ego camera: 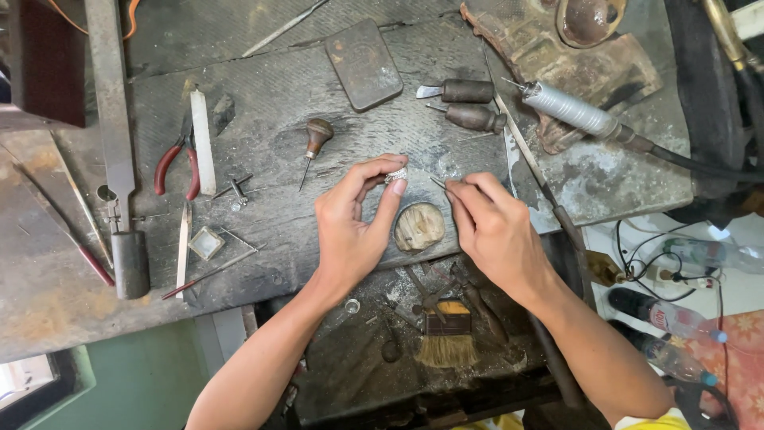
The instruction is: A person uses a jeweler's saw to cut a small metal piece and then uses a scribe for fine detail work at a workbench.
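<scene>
My left hand (350, 223) pinches a small silver ring (395, 174) between thumb and fingertips, above the worn grey bench. My right hand (489, 227) is closed on a thin metal tool (438, 183) whose tip points left toward the ring, a short gap apart. Just below the ring, a rounded wooden bench peg (419, 226) sticks out between the two hands.
Red-handled pliers (177, 163), a long flat file (111, 111), a white stick (202, 142) and a wooden-knobbed graver (315, 142) lie to the left. Wooden-handled tools (469, 103), a dark metal block (364, 64) and a rotary handpiece (573, 111) lie behind. A brush (447, 334) sits in the tray below.
</scene>
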